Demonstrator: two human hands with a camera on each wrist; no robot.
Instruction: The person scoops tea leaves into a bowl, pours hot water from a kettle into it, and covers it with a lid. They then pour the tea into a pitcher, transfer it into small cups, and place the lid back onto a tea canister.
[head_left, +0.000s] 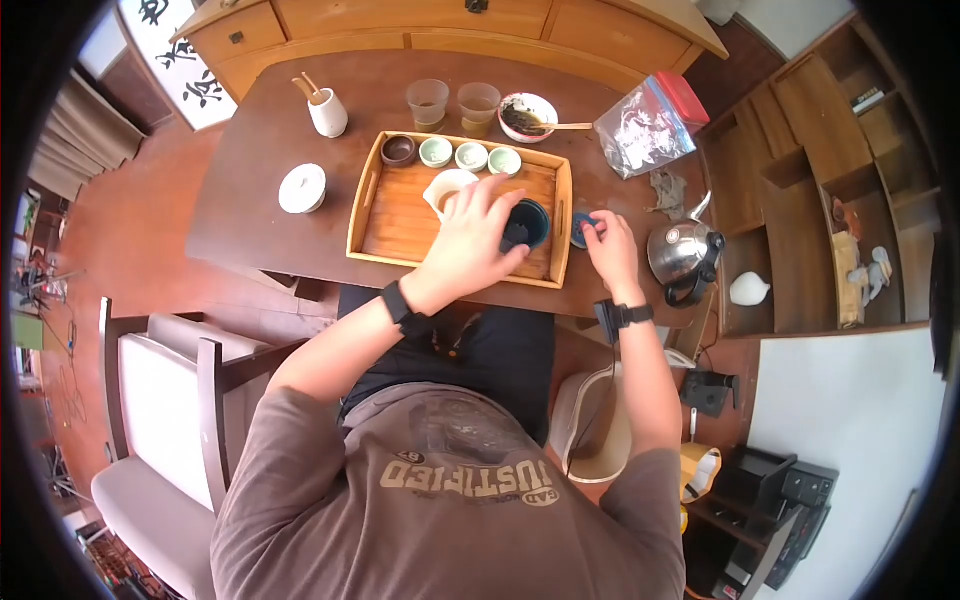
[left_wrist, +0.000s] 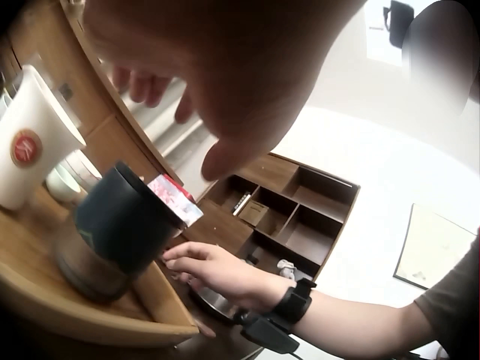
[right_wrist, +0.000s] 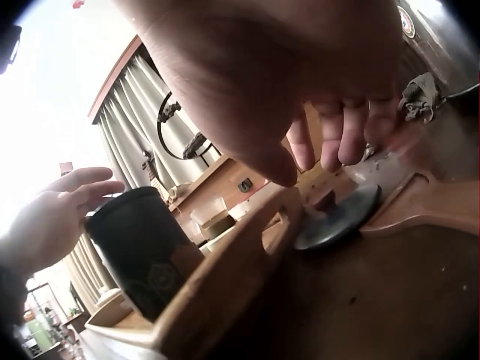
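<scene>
My left hand (head_left: 468,238) is spread over the wooden tray (head_left: 390,240), fingers straight and holding nothing. Beneath and beside it stand a white pitcher (head_left: 437,188) and a dark teal cup (head_left: 537,222), upright and lidless. The left wrist view shows the cup (left_wrist: 124,232) below the hand, apart from the thumb. Just right of the tray is a round blue lid (head_left: 580,232) with a small knob. My right hand (head_left: 612,255) hovers at this lid, fingers loosely bent; in the right wrist view the fingertips hang above the lid (right_wrist: 341,217), with a flat brown piece (right_wrist: 431,206) beside it.
A brown cup (head_left: 398,151) and several pale green cups (head_left: 471,157) line the tray's back. Behind are two clear cups (head_left: 428,105), a bowl of leaves (head_left: 527,117) and a plastic bag (head_left: 645,135). A steel kettle (head_left: 680,255) stands right, a white lidded bowl (head_left: 302,188) left.
</scene>
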